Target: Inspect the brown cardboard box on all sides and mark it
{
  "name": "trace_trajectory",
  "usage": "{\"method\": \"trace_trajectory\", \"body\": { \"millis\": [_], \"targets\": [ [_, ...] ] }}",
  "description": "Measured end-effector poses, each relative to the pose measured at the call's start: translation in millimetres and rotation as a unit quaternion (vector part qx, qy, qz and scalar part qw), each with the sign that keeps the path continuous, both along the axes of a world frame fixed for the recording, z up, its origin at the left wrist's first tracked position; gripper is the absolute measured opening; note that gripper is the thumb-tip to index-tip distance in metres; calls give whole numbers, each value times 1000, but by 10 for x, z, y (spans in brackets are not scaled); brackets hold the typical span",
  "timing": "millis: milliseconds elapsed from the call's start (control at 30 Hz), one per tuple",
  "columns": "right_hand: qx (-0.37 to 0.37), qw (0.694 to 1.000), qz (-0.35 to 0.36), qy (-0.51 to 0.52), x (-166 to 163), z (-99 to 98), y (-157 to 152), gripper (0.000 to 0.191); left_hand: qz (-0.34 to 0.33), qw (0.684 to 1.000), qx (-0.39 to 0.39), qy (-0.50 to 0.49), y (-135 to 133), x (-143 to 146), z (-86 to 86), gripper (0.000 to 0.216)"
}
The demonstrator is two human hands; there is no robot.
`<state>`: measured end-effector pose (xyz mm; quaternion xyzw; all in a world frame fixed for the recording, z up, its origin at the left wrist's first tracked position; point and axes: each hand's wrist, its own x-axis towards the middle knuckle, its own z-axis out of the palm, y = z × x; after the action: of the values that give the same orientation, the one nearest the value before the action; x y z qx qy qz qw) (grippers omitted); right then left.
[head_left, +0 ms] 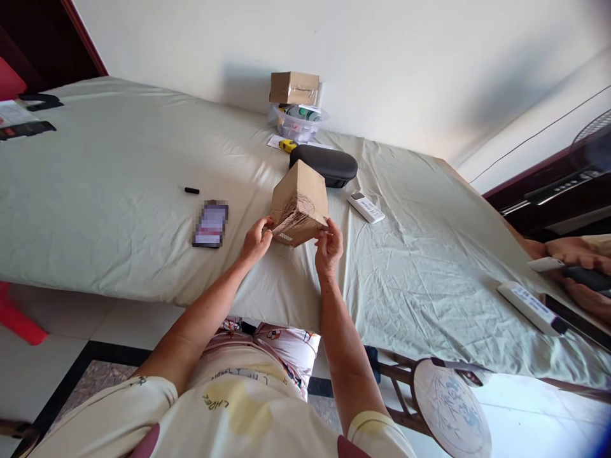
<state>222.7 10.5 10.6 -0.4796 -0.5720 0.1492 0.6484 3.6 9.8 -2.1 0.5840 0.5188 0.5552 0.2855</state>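
A small brown cardboard box (305, 191) is tilted, one edge pointing toward me, above the front part of the cloth-covered table (248, 273). Its near side has creased tape and a small white label. My left hand (258, 240) pinches the box's near left corner between thumb and fingers. On the opposite side, my right hand (329, 247) grips the near right corner with its fingers curled. Just behind the box lies a black zipped case (329, 164). To its right is a white device with a printed label (366, 207).
Left of my hands are a phone (210, 224) and a black cylinder (191, 190). By the wall, another cardboard box (294, 88) sits on a plastic tub (296, 127). A power bank-like white block (532, 308) and another person's hands (580, 264) are at right, near a round stool (451, 407).
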Motion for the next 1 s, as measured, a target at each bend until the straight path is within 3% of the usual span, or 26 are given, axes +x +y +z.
{"method": "trace_trajectory", "body": {
  "millis": [200,300,533,733,1000],
  "targets": [
    [-52,998,30,19,-10,-53,18,56,-18,999,-1,31,-40,4,76,41],
    [-89,994,61,15,-20,-59,16,53,-7,999,-12,45,-48,22,81,35],
    [-173,974,96,-113,-43,-79,0,49,31,999,-32,31,-10,4,29,19],
    [-159,967,106,-169,-50,-81,-25,54,67,997,-15,-20,24,-8,-39,33],
    [-144,974,122,-126,-86,-88,-44,55,36,997,-22,-63,60,-14,-58,41]
  ]
}}
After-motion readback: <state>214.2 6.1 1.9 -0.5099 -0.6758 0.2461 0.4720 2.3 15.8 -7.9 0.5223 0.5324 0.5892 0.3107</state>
